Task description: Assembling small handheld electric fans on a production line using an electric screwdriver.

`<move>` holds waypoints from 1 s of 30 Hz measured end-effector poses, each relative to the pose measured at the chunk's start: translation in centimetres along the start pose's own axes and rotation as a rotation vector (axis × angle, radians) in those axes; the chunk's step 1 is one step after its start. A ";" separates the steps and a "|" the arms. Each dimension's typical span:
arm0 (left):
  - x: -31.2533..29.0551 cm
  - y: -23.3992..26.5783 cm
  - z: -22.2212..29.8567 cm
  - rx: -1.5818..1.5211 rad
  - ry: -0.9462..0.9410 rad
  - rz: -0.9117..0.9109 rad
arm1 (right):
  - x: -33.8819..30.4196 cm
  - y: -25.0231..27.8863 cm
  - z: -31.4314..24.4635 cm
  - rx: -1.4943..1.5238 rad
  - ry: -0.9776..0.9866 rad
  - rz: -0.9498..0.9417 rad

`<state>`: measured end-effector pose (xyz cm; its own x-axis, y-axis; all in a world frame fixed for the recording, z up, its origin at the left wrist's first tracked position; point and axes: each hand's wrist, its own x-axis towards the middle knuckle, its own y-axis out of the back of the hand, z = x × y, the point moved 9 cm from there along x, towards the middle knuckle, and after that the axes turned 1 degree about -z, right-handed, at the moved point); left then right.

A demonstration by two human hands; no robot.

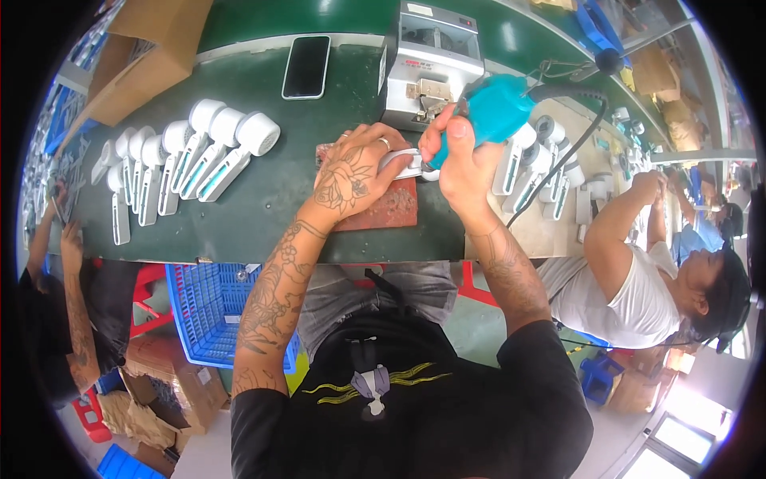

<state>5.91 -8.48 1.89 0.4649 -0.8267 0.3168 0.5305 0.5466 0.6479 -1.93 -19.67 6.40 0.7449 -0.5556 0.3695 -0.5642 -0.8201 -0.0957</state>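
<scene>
My right hand (471, 164) is wrapped round a teal powered screwdriver (501, 108), which has a black cord. Its tip points down at a white plastic piece (411, 164), but the exact contact is hidden. My left hand (359, 164) is closed over that piece, thumb along its near side, holding it on a reddish block (383, 207). Most of the piece lies under my fingers. To the left stand several white handheld devices (215, 152) with round heads and straight handles with teal strips; similar devices (542, 164) lie right of the screwdriver.
A grey-white machine (431, 64) stands behind my hands, left of which lies a phone (307, 68). An open cardboard box (152, 56) is at the far left. The cord (594, 128) loops down on the right. A blue basket (211, 311) sits below the table edge. People work on both sides.
</scene>
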 end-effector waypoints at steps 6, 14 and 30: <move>0.3 0.6 0.3 0.001 -0.031 0.015 | 0.5 -0.6 0.5 0.039 0.004 -0.051; -3.1 -0.5 3.7 0.300 -0.348 0.054 | -2.0 2.7 0.6 0.256 -0.068 0.203; -33.6 41.2 -23.0 0.850 0.767 0.995 | -9.8 4.4 -4.3 0.197 -0.041 0.135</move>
<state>28.47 44.87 2.03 0.7643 0.2352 0.6004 -0.6420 0.3652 0.6741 -13.24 -17.25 6.34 0.6832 -0.6640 0.3041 -0.5826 -0.7466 -0.3213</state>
